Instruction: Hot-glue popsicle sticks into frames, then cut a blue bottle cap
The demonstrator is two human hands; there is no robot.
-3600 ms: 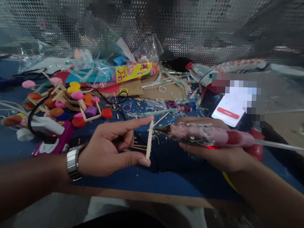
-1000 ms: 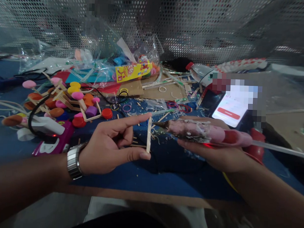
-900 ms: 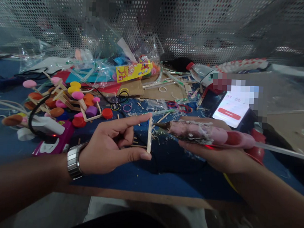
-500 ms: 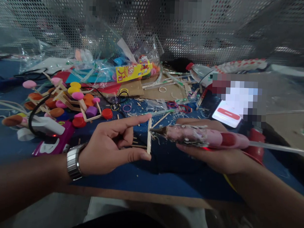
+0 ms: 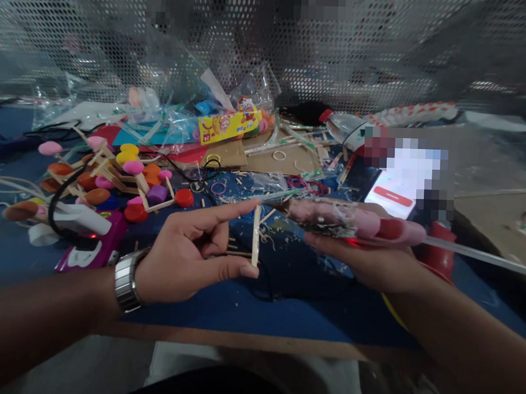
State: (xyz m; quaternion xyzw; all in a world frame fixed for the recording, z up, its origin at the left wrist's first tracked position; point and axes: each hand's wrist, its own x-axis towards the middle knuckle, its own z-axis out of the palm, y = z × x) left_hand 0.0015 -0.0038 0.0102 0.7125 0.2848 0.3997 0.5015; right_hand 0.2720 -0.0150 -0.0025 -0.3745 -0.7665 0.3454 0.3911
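Between index fingertip and thumb, my left hand [image 5: 192,249] pinches a short wooden stick [image 5: 256,237] by its two ends. The stick stands nearly upright in view, with a glossy streak along its face. My right hand [image 5: 373,261] is wrapped round a pink glue gun [image 5: 331,218] whose body is crusted with dried glue. Its dark nozzle points left and sits by the stick's upper end, near my left index fingertip; whether it touches is unclear. A clear glue stick [image 5: 480,255] sticks out of the gun's back.
Joined sticks with colourful knobs [image 5: 130,175] lie at left, behind a purple power strip [image 5: 97,237] with a white plug. Plastic wrappers [image 5: 170,125], cardboard [image 5: 281,157] and rubber bands [image 5: 218,188] spread across the back. A lit phone [image 5: 401,184] and a bottle [image 5: 345,128] lie at right.
The glue gun has moved up along the stick, its nozzle going from the upper middle to the top end. My left hand keeps its pinch, almost unmoved.
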